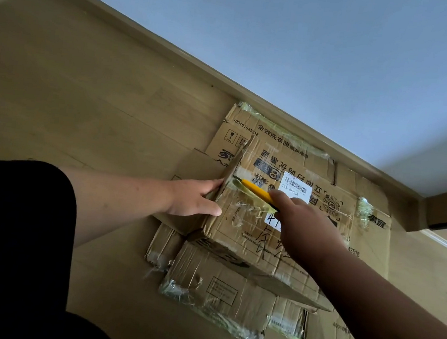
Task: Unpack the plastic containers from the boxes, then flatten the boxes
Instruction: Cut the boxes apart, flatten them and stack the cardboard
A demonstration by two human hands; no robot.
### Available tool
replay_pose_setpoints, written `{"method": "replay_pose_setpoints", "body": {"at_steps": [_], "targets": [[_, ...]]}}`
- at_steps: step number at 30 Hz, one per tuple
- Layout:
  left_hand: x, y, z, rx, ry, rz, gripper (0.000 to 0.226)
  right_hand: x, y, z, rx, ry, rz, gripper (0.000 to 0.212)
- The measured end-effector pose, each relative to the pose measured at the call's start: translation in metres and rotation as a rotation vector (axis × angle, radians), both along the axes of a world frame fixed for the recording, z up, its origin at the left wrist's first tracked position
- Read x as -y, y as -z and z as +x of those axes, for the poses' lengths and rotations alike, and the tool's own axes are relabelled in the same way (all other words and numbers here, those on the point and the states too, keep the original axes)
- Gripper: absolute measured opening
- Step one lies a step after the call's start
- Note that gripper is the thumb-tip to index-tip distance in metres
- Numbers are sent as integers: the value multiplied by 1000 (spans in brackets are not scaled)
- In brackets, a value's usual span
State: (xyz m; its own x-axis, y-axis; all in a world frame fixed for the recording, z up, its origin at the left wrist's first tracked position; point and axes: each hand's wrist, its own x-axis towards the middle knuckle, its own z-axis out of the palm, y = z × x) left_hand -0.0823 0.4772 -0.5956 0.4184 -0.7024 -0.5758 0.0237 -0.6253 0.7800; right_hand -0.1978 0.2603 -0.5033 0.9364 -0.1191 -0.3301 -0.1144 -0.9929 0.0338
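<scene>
On the wood floor, close to the wall's baseboard, a taped cardboard box sits atop already flattened boxes. Left hand is spread open, pressing the box's left edge to steady it. Right hand grips a yellow utility knife, blade end at the tape seam near the box's upper left corner. No plastic containers visible. Judgement: corrugated board is light and stiff, but the tape looks slick and wrinkled; hold by edges, away from the cut line. Floor to the left is open; the wall limits room beyond the far edge.
</scene>
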Motion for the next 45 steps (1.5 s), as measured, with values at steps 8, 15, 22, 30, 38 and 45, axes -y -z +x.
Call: {"method": "replay_pose_setpoints", "body": {"at_steps": [8,15,22,30,38,45], "targets": [[19,-14,-9,194,-36,111,78,10,-1,11,-9,-79,-34,61],[21,-13,-12,238,22,199,79,18,-9,15,-39,-156,-120,61],[21,-16,-16,263,61,262,77,28,-10,13,-89,-173,-162,58],[29,-31,-17,495,104,178,86,34,-8,10,-55,-167,-128,56],[41,-25,-5,719,332,279,92,35,-10,3,-18,-199,-147,51],[39,-21,-4,719,342,315,87,51,-9,-11,-67,-172,-189,39]]}}
